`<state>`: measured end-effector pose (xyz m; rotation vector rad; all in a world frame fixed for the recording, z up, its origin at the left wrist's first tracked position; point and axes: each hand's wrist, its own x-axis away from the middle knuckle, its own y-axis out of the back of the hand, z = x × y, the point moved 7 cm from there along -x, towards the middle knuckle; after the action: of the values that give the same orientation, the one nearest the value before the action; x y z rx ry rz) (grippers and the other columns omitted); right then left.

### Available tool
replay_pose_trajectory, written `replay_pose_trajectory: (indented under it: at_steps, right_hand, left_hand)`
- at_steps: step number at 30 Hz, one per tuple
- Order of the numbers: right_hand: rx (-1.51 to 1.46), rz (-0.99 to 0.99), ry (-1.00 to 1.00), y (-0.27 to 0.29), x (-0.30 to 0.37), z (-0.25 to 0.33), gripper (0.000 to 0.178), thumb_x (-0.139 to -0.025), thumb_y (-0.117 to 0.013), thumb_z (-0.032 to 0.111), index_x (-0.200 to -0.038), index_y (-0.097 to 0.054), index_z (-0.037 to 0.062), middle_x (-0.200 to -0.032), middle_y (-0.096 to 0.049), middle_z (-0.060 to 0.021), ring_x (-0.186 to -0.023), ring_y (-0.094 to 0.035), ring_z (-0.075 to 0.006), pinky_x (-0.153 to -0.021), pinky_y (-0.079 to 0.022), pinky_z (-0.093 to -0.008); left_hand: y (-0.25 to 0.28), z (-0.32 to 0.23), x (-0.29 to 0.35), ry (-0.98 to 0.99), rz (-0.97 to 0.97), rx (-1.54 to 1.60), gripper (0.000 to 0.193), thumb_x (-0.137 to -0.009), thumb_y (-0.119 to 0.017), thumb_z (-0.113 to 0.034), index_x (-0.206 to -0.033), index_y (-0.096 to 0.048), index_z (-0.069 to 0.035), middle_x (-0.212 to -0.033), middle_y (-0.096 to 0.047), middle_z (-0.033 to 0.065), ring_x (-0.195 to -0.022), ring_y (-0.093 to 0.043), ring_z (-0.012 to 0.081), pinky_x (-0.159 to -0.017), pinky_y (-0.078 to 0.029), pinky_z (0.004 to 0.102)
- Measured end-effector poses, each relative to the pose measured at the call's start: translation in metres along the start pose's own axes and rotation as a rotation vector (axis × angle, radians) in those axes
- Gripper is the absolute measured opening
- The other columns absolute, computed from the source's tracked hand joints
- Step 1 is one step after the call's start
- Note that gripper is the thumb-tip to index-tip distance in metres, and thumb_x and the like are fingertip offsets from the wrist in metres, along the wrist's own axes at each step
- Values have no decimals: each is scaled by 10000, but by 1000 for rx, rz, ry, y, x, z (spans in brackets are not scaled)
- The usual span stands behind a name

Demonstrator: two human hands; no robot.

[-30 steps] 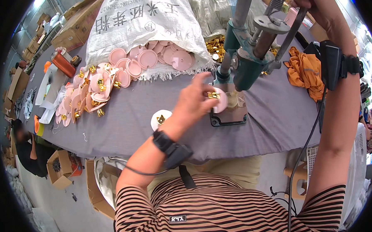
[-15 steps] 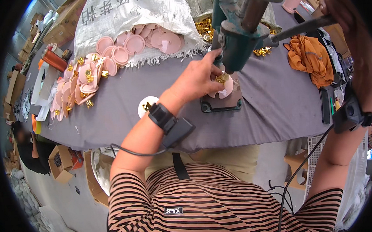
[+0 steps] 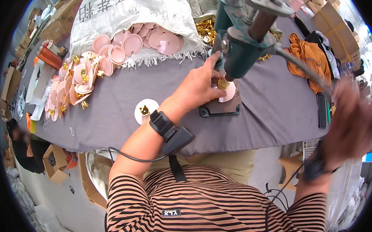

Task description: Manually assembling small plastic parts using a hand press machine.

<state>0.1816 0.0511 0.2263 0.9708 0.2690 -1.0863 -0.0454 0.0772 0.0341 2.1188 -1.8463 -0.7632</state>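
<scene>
My left hand (image 3: pixel 195 85) is closed, thumb and fingers pinching a small gold metal fitting (image 3: pixel 223 84) on a pink disc (image 3: pixel 228 93). The disc lies on the base plate (image 3: pixel 221 110) of a green hand press (image 3: pixel 244 51), close under its ram. Over at the right, my right hand (image 3: pixel 349 127) is smeared by motion at the end of the press lever (image 3: pixel 302 64), which slopes down into it; its fingers appear wrapped round the lever. A white disc with a gold fitting (image 3: pixel 144 110) lies beside my left wrist.
Pink discs (image 3: pixel 132 44) spill from a white woven sack (image 3: pixel 103 32) at the back. Pink discs with gold fittings (image 3: pixel 75 89) are heaped at the left, near a copper-coloured spool (image 3: pixel 49 58). Orange cloth (image 3: pixel 310 61) and a dark phone-like object (image 3: pixel 321 110) lie at the right.
My right hand has swung down from the upper right, and the lever has tilted down with it. My left hand stays at the disc and the gold fitting.
</scene>
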Motion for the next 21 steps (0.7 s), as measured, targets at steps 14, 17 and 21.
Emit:
replay_pose_trajectory:
  at_steps: [14,17,21]
  right_hand:
    - [85,-111,355,23,-125,2,296,-1025,-571,253,-1138,-650,-8,-733,-517,-26,-649,-504,-111,-639,-417,-257]
    - [-190,78,-104,1,-193,1,211,-910,-572,42,-1069,-667,-60,-623,-457,23,-526,-395,-71,-522,-380,-282]
    - [-400,359,-114,-2,-232,-39,207,-908,-583,23,-1066,-662,-86,-639,-458,13,-545,-416,-96,-536,-383,-277]
  left_hand:
    - [-7,8,21,38,-354,-161,816,-746,-810,-148,-1433,-396,6,-1030,-742,160,-954,-712,347,-821,-566,408]
    - [-9,3,23,1,-520,-142,739,-761,-794,-147,-1400,-451,-8,-999,-743,160,-893,-716,348,-812,-563,396]
    - [65,-2,90,220,-415,-156,525,-794,-771,-226,-1259,-624,-33,-973,-742,173,-870,-720,347,-807,-565,372]
